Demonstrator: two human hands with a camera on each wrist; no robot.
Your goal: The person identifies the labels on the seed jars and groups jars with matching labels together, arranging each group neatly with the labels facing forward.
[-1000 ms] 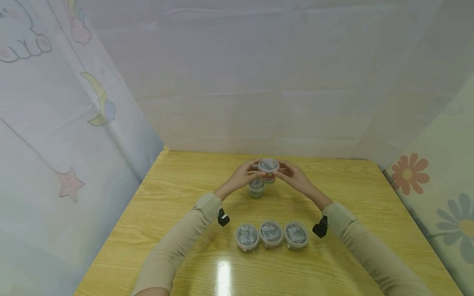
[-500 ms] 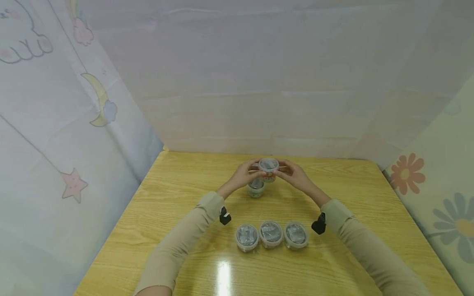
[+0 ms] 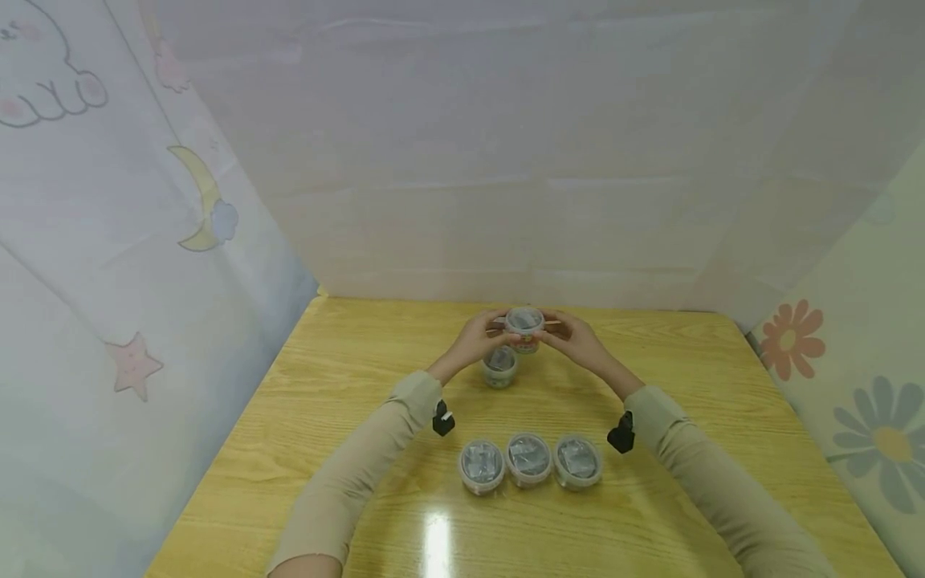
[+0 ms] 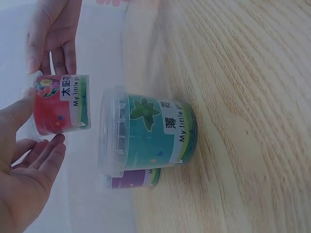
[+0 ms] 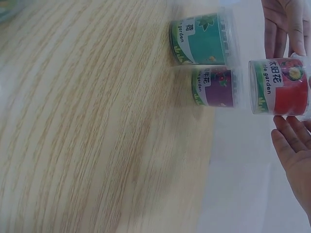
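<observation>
Both hands hold a small clear plastic cup with a red label and a clear lid (image 3: 525,341) above the far part of the table. My left hand (image 3: 471,343) grips its left side, thumb in front, and my right hand (image 3: 578,343) grips its right side the same way. Just below stands a lidded cup with a teal label and mint leaf (image 4: 158,131), upright on the table. A purple-labelled cup (image 5: 216,88) stands beyond it, mostly covered by the teal one in the left wrist view. The red cup is raised clear of both in the wrist views.
Closer to the person, a row of three lidded cups, left (image 3: 482,466), middle (image 3: 529,459) and right (image 3: 577,461), stands on the wooden table (image 3: 347,361). A pale cloth backdrop (image 3: 462,201) rises at the table's back edge and along both sides.
Both hands keep their grip on the red-labelled cup at almost the same spot. The left forearm has shifted slightly rightward. The standing cups have not moved.
</observation>
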